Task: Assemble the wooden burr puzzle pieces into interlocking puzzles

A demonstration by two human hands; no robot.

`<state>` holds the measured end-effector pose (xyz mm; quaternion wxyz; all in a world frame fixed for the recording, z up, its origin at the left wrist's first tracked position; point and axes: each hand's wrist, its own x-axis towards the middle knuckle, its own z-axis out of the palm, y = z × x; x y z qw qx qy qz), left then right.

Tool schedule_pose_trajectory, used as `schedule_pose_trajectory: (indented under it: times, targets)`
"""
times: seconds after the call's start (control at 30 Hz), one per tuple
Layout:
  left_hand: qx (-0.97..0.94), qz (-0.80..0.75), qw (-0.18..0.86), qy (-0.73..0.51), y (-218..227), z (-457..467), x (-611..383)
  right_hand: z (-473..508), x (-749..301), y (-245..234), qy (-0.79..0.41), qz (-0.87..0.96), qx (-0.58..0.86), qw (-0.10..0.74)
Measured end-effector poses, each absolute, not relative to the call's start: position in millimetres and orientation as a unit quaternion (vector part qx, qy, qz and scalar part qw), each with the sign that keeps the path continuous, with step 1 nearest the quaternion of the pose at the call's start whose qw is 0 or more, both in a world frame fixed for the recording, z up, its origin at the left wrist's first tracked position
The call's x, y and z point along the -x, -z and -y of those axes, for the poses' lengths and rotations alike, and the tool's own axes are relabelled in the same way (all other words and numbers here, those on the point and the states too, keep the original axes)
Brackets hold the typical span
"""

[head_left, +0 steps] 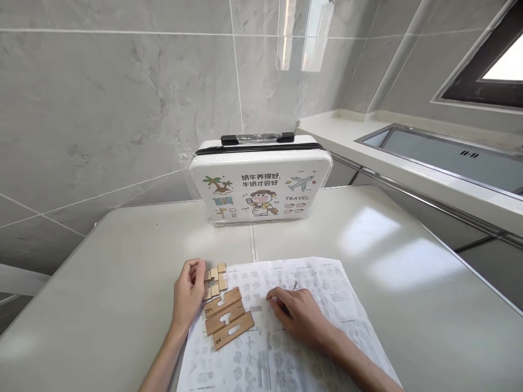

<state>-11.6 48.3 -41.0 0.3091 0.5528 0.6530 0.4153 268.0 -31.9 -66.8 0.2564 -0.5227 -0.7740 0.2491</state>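
My left hand [188, 291] grips a small cluster of interlocked wooden puzzle pieces [216, 279] at the left edge of a printed instruction sheet [310, 283]. Three flat notched wooden bars [227, 318] lie side by side on the sheet just below that cluster. My right hand [297, 314] rests on the sheet to the right of the bars, fingers curled and fingertips pressed on the paper, holding nothing I can see.
A white, plastic-wrapped case with cartoon travel print [259, 182] stands upright at the table's [122, 261] far edge against the tiled wall. A counter with a steel sink [445, 155] runs along the right. A window is at the upper right.
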Motion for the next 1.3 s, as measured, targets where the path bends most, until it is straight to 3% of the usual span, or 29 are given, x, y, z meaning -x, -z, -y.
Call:
schedule_pose_trajectory:
  times: [0.4,0.77,1.07,1.3]
  targets:
    - [-0.560,-0.656,0.301,-0.405,39.2,-48.2,14.1,30.9,-266.4,71.5,-0.257,0.769,0.517,0.273]
    - [-0.672,-0.607,0.179,-0.385,48.9,-49.9,19.6,29.9,-267.6,75.2,-0.268,0.774,0.500,0.281]
    - [-0.778,-0.530,0.193,-0.277,47.4,-46.0,14.7,30.0,-269.3,75.3,-0.288,0.766,0.501,0.283]
    - [-0.762,-0.550,0.208,-0.273,45.8,-45.7,12.3,30.1,-270.3,74.8,-0.295,0.766,0.507,0.264]
